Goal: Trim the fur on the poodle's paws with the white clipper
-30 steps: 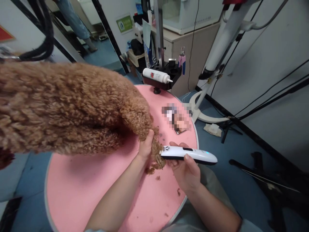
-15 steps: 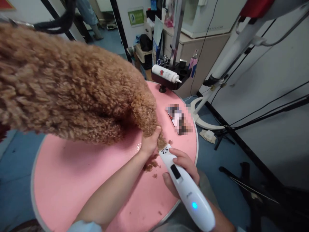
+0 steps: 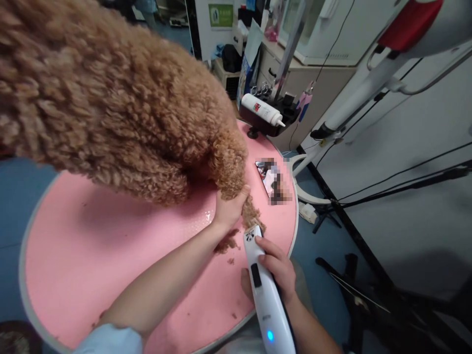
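A curly brown dog stands on a round pink table; its head is out of view. My left hand is closed around the lower part of its leg, with the thumb on top. Beyond my fingers the furry paw sticks out toward the clipper. In my right hand is a white hair clipper with a black switch and a lit blue light. The clipper's head is at the end of the paw; whether the blade touches the fur I cannot tell. Clumps of cut fur lie beside my left wrist.
A phone with a blurred screen lies near the table's right edge. Behind it, a black tool holder carries a white nozzle bottle, scissors and pink-blue clippers. A white stand rises at the right.
The clipper has turned more upright and its head has drawn slightly back, showing more of the paw. My left hand keeps its hold on the leg. The whole view has shifted a little.
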Demonstrator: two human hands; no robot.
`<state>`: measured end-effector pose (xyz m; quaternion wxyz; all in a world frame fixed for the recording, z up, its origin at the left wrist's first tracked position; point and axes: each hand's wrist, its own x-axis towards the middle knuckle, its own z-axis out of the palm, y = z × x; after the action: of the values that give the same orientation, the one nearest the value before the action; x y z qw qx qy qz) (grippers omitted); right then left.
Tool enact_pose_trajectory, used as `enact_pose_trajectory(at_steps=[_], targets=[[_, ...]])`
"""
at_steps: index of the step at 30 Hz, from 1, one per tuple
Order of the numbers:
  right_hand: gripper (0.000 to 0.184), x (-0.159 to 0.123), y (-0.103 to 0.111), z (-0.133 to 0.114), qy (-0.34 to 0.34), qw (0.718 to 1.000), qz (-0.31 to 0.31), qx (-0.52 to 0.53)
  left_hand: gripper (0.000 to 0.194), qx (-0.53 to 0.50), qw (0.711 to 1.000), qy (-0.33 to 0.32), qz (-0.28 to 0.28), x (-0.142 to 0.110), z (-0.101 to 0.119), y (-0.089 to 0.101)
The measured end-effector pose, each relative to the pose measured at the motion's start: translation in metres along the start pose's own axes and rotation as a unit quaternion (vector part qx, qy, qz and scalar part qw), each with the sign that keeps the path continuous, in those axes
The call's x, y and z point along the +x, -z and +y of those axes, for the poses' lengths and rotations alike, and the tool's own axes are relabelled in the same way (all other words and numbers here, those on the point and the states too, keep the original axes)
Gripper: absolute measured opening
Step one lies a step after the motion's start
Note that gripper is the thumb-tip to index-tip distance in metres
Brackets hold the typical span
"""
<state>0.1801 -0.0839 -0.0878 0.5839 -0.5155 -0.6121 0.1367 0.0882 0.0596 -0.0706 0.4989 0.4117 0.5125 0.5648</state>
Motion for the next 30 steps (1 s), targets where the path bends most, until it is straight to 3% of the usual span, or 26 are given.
enact_pose_trajectory(at_steps=[6, 11, 14, 19, 24, 30], targets=[[0.065, -0.011, -0.001, 0.021, 0.059, 0.998, -0.008, 0.003, 0.022, -0.005, 1.000, -0.001, -0.016, -0.002, 0.004, -0.002], [0.047, -0.007, 0.005, 0.022, -0.068, 0.985, -0.148, 0.053, 0.026, 0.001, 1.000, 0.004, -0.030, -0.004, 0.004, -0.004], [0.045, -0.009, 0.013, 0.017, -0.055, 0.978, -0.189, 0.076, 0.027, -0.002, 0.999, 0.005, -0.033, -0.005, 0.005, -0.004], [0.053, -0.016, 0.027, 0.018, 0.012, 0.988, -0.144, 0.059, 0.027, -0.020, 0.999, 0.009, -0.042, -0.007, 0.013, -0.006], [0.054, -0.007, 0.019, 0.022, 0.052, 0.986, -0.154, 0.020, 0.028, -0.034, 0.999, 0.015, -0.040, -0.009, 0.016, -0.005], [0.056, -0.009, 0.013, 0.019, 0.095, 0.993, -0.075, -0.007, 0.031, -0.027, 0.998, 0.009, -0.051, -0.007, 0.013, -0.003]])
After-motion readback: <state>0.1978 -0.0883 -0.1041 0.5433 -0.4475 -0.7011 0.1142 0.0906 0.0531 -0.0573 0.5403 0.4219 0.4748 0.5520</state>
